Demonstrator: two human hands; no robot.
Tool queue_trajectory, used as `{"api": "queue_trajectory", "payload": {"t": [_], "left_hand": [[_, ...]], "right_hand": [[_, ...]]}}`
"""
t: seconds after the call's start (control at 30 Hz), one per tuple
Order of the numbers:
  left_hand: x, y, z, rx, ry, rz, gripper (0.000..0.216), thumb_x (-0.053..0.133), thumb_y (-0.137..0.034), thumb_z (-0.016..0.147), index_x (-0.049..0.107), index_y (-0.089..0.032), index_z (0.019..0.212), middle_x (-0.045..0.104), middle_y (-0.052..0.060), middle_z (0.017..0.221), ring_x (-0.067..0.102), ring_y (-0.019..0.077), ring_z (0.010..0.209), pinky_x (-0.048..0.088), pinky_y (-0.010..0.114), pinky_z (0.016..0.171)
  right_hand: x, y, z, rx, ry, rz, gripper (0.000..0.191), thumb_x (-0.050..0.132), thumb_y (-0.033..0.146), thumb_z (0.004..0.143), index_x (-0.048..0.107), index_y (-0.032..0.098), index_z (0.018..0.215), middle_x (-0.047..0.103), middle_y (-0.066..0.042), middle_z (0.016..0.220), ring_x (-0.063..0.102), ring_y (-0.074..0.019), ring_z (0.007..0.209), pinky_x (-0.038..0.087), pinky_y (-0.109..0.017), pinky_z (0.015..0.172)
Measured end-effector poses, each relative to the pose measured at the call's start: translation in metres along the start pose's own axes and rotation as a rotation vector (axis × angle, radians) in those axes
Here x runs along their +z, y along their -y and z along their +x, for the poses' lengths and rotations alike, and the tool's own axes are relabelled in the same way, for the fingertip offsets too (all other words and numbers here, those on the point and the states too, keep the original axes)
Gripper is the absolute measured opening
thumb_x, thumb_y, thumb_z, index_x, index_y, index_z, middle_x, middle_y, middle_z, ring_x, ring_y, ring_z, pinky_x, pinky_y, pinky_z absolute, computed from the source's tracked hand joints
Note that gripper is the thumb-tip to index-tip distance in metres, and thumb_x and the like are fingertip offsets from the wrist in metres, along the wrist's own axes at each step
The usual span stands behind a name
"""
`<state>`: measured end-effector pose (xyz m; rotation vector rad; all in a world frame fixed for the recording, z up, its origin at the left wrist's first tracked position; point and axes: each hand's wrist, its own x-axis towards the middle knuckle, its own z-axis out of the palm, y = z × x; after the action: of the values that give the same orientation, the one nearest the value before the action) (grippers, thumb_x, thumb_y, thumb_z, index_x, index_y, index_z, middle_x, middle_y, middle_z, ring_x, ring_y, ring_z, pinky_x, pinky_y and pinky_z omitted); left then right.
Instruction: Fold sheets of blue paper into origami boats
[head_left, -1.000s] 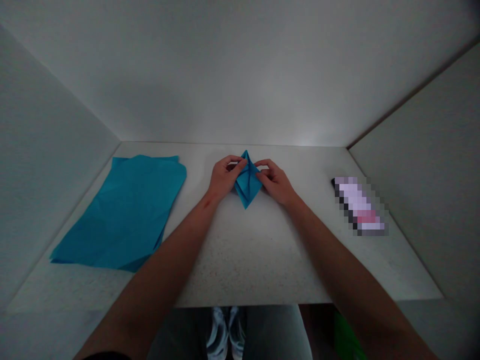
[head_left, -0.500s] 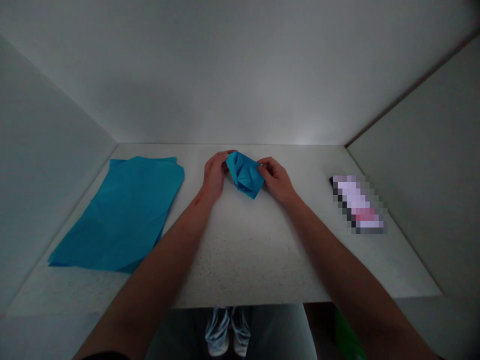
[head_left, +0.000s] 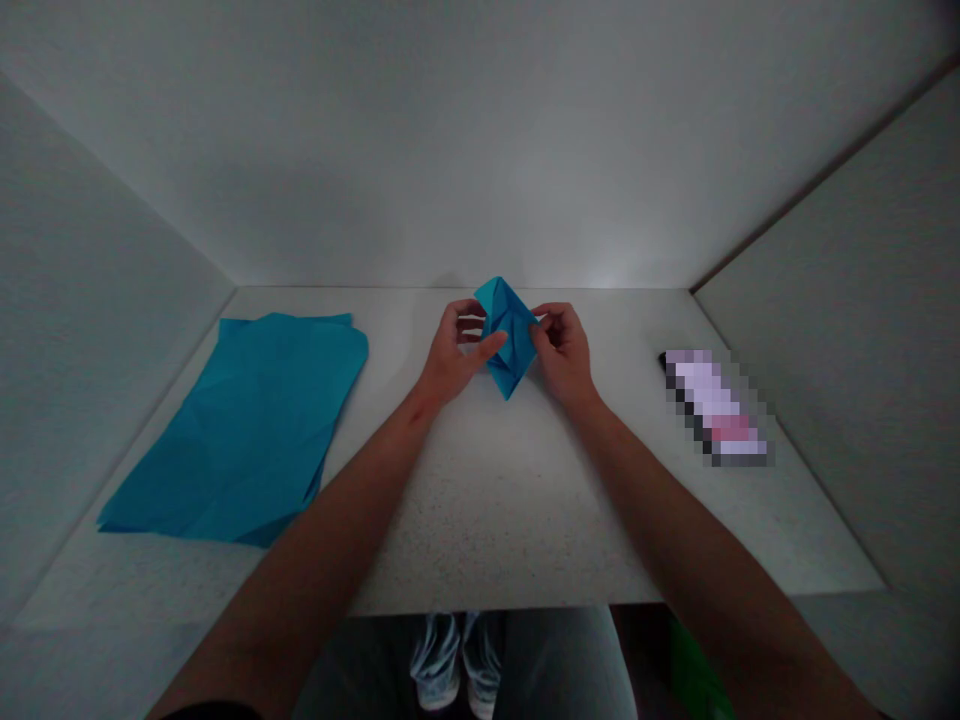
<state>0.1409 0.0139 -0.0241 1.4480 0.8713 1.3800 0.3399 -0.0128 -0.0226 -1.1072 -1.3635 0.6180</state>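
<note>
A small blue folded paper [head_left: 513, 318], diamond-shaped with several creased flaps, is held up between my two hands near the back of the table. My left hand [head_left: 459, 352] grips its left side, thumb across the front and fingers behind the edge, partly hidden. At the right corner, my right hand [head_left: 562, 345] pinches the paper between thumb and bent fingers.
Several large blue paper sheets [head_left: 255, 430] lie stacked on the left of the white table [head_left: 495, 510]. To the right is a phone with a blurred-out screen [head_left: 716, 408]. White walls [head_left: 465, 140] close in the back and both sides.
The folded paper has turned more upright, its top corner higher and slightly farther right. My left hand has moved right, with its thumb now over the paper's front. The sheets and phone have not moved.
</note>
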Motion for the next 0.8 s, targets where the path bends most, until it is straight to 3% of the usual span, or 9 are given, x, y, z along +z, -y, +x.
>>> {"api": "queue_trajectory", "payload": {"t": [0.1,0.3,0.43,0.5,0.6,0.8], "left_hand": [[0.001,0.000,-0.004,0.061,0.027,0.118,0.076,0.099,-0.061,0.076,0.058,-0.026,0.130,0.074,0.010,0.129,0.075,0.0254,0.115,0.063,0.039,0.092],[-0.002,0.006,-0.001,-0.088,0.002,0.183,0.034,0.077,-0.036,0.094,0.062,-0.024,0.122,0.076,0.004,0.105,0.074,0.0193,0.089,0.062,0.034,0.081],[-0.002,0.004,-0.001,-0.033,0.068,0.357,0.016,0.072,-0.031,0.095,0.071,-0.023,0.109,0.079,0.004,0.102,0.073,0.0196,0.087,0.061,0.035,0.085],[-0.002,0.002,-0.001,0.001,0.099,0.430,0.011,0.070,-0.032,0.097,0.073,-0.022,0.101,0.080,0.005,0.100,0.073,0.0199,0.085,0.061,0.035,0.085],[-0.004,0.002,-0.001,-0.015,0.067,0.425,0.022,0.063,-0.040,0.104,0.076,-0.022,0.100,0.081,0.005,0.095,0.073,0.0209,0.083,0.061,0.036,0.085],[-0.007,0.004,0.003,-0.051,-0.193,0.230,0.047,0.066,-0.070,0.105,0.078,-0.025,0.104,0.079,0.005,0.089,0.074,0.0227,0.082,0.060,0.035,0.079]], "right_hand": [[0.000,0.006,-0.003,-0.052,-0.011,-0.062,0.019,0.070,0.033,0.099,0.065,0.029,0.117,0.052,0.005,0.078,0.049,-0.0150,0.065,0.042,-0.031,0.063],[0.000,0.011,-0.005,-0.106,-0.027,-0.092,0.020,0.068,0.027,0.098,0.065,0.028,0.117,0.048,0.006,0.077,0.046,-0.0140,0.063,0.040,-0.030,0.060],[0.000,0.010,-0.005,-0.144,-0.083,-0.086,0.021,0.067,0.026,0.097,0.064,0.029,0.117,0.050,0.005,0.079,0.048,-0.0144,0.064,0.040,-0.030,0.059],[0.000,0.010,-0.005,-0.161,-0.094,-0.095,0.021,0.066,0.026,0.097,0.063,0.029,0.118,0.051,0.005,0.080,0.049,-0.0147,0.065,0.040,-0.030,0.059],[0.000,0.008,-0.005,-0.183,-0.083,-0.088,0.024,0.066,0.026,0.097,0.060,0.030,0.121,0.050,0.006,0.080,0.049,-0.0145,0.065,0.040,-0.030,0.059],[0.002,0.001,0.000,-0.070,0.106,-0.113,0.048,0.077,0.033,0.087,0.057,0.029,0.131,0.061,0.004,0.095,0.050,-0.0134,0.068,0.044,-0.030,0.063]]}}
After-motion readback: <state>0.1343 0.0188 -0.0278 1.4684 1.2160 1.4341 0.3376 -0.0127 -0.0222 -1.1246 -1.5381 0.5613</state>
